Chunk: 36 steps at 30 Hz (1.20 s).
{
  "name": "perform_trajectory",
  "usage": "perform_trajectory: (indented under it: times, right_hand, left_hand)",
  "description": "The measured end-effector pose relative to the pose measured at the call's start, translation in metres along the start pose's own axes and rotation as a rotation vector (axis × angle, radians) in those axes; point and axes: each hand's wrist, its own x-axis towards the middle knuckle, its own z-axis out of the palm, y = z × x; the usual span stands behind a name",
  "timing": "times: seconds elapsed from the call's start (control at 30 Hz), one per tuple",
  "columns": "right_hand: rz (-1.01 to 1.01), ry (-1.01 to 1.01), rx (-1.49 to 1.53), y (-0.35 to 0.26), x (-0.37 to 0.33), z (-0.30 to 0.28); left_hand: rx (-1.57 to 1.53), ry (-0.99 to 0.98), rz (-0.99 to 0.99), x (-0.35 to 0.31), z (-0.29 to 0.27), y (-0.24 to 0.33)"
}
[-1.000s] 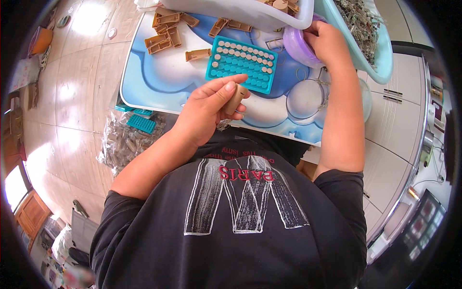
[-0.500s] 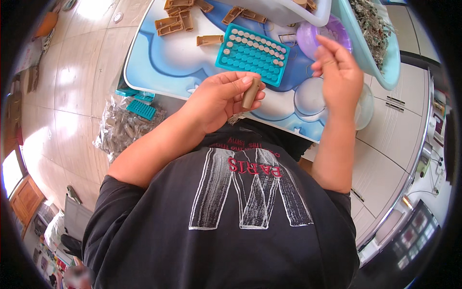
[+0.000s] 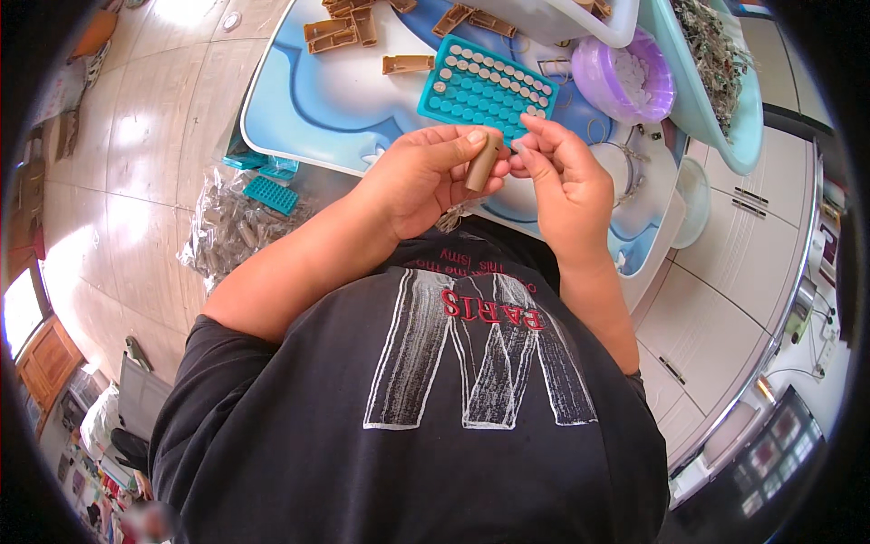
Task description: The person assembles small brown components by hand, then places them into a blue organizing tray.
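My left hand (image 3: 421, 172) is closed around a short brown plastic tube (image 3: 484, 165), tilted, with its rounded upper end at my thumb. Close to the tube's right side, my right hand (image 3: 573, 186) has thumb and forefinger bent toward each other in a pinch. Whatever sits between those fingertips is too small to make out. Just beyond both hands lies a teal tray (image 3: 424, 103) of round pockets, some filled with silvery discs (image 3: 489, 68). To its right stands a purple bowl (image 3: 598, 98) holding small white pieces (image 3: 632, 77).
Open brown plastic shells (image 3: 408, 63) lie at the table's far left. A whitish bin (image 3: 616, 34) and a light-teal basin (image 3: 739, 150) heaped with wired parts (image 3: 711, 54) stand at the far right. Left of the table is a clear bag (image 3: 231, 227) of brown pieces.
My right hand has come left and down from beside the purple bowl to the brown tube. My left hand still holds the tube. The whole view has shifted slightly.
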Motion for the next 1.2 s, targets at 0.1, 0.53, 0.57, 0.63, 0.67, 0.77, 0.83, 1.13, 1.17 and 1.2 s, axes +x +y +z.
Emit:
perform_trajectory:
  times: [0.1, 0.53, 0.57, 0.63, 0.67, 0.77, 0.83, 1.13, 1.17, 1.2]
  right_hand:
    - [-0.24, 0.01, -0.228, 0.0, 0.0, -0.002]
    - [-0.561, 0.071, -0.405, 0.004, -0.001, 0.003]
    - [-0.57, 0.06, -0.433, 0.004, -0.001, 0.002]
    - [-0.579, 0.047, -0.46, 0.001, -0.001, 0.001]
    - [-0.516, 0.012, -0.453, -0.001, -0.001, 0.001]
    - [-0.462, -0.035, -0.479, -0.006, 0.0, -0.001]
    - [-0.469, -0.048, -0.513, -0.007, 0.001, -0.001]
    - [-0.362, -0.047, -0.432, -0.009, 0.0, 0.0]
    - [-0.384, -0.064, -0.494, -0.011, 0.001, 0.0]
    - [-0.406, -0.082, -0.557, -0.013, 0.001, 0.0]
  left_hand:
    - [0.013, -0.002, 0.064, 0.002, 0.003, 0.0]
    - [0.022, -0.003, -0.002, 0.002, 0.0, -0.002]
    - [0.045, 0.023, -0.017, 0.002, 0.0, -0.002]
    - [0.02, 0.024, 0.0, 0.002, 0.0, -0.003]
    - [-0.004, 0.01, 0.012, 0.002, -0.001, -0.004]
    - [0.038, 0.065, 0.034, -0.001, 0.005, -0.003]
    - [-0.013, 0.085, 0.049, 0.0, 0.006, -0.005]
    - [0.196, 0.033, 0.028, 0.0, 0.001, -0.002]
    - [0.154, 0.056, 0.035, 0.0, 0.002, -0.003]
    - [0.111, 0.079, 0.043, -0.001, 0.007, -0.004]
